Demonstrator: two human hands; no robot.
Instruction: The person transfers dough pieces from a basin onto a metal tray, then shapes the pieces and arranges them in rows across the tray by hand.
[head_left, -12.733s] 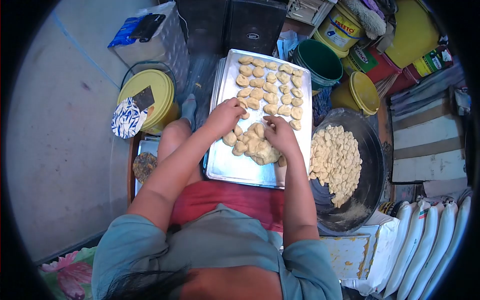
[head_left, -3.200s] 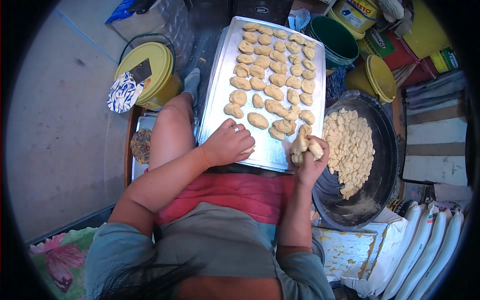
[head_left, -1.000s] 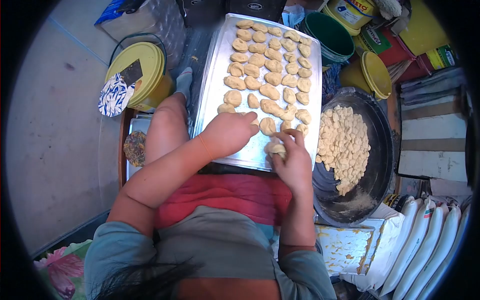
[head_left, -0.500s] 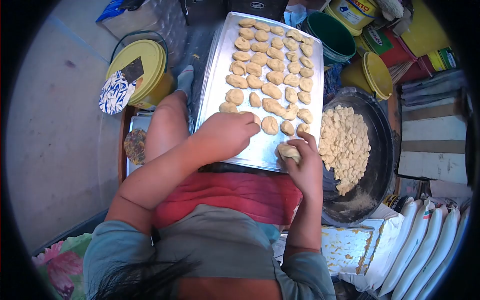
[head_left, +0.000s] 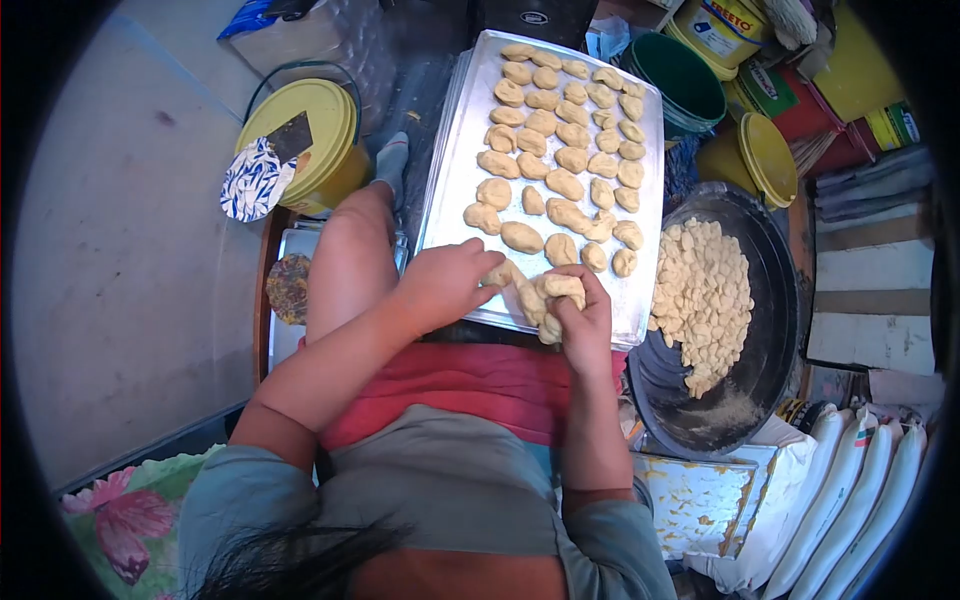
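Observation:
A metal baking tray (head_left: 628,302) carries rows of small dough pieces (head_left: 564,183). Over its near end, my right hand (head_left: 587,325) is closed around a soft lump of dough (head_left: 556,296). A strand of that lump stretches leftward to my left hand (head_left: 452,284), whose thumb and fingers pinch its end. Just beyond the left fingers lies an oval dough piece (head_left: 521,237) on the tray. The palm side of my left hand is hidden from view.
To the right, a wide black basin (head_left: 775,300) holds a heap of small dough lumps (head_left: 705,290). A yellow lidded bucket (head_left: 335,165) stands left of the tray. A green bucket (head_left: 690,90) is behind the basin, and filled white bags (head_left: 850,500) are at lower right.
My right hand has moved left with its dough, and the lump is now drawn out between both hands. The left fingers have come off a piece in the front row. The view has shifted slightly.

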